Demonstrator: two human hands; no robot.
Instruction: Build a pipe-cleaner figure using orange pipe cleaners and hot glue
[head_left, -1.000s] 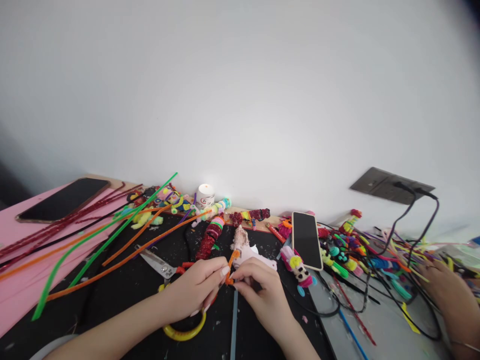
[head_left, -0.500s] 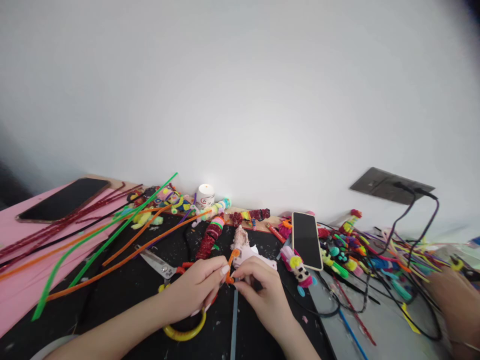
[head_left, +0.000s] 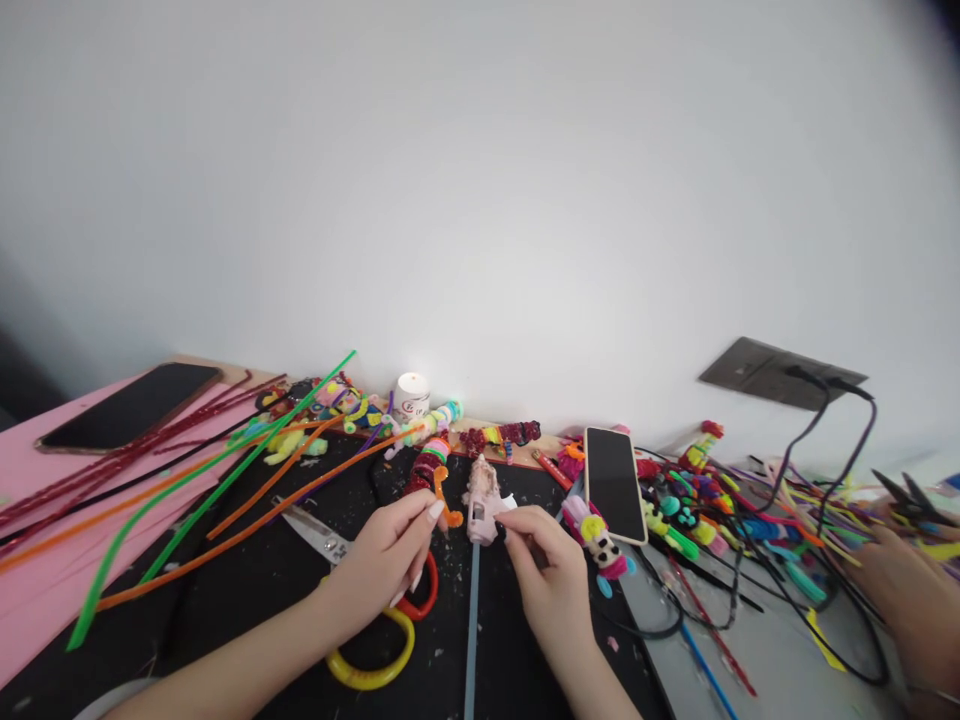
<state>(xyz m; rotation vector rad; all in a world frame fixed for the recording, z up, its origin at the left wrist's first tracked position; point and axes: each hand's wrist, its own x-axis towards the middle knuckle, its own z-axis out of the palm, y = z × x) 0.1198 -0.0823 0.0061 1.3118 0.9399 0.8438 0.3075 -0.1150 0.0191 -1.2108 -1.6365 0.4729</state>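
Observation:
A short orange pipe cleaner (head_left: pixel 448 505), curled at its ends, is pinched in the fingers of my left hand (head_left: pixel 394 550). My right hand (head_left: pixel 551 565) is closed at the side of a pale pink hot glue gun (head_left: pixel 484 515), and its fingers hide the gun's handle. The gun's nozzle faces the wall, and a long translucent glue stick (head_left: pixel 472 630) runs from its back towards me. Beneath my left hand lie scissors (head_left: pixel 371 662) with red and yellow handles. A dark red wrapped pipe-cleaner figure (head_left: pixel 426 468) lies just beyond that hand.
Long pipe cleaners (head_left: pixel 247 490) cross the left side over pink sheets. A phone (head_left: pixel 615 485) and a small figure (head_left: pixel 600 545) lie right of the gun. A paper cup (head_left: pixel 412 394) stands by the wall. Cables hang from a socket (head_left: pixel 784 372). Another person's hand (head_left: pixel 900 585) is at far right.
My left hand has drawn the orange pipe cleaner left, away from the gun. My right hand has moved to the gun, which is turned. Dark-bladed scissors now show near the other person's hand.

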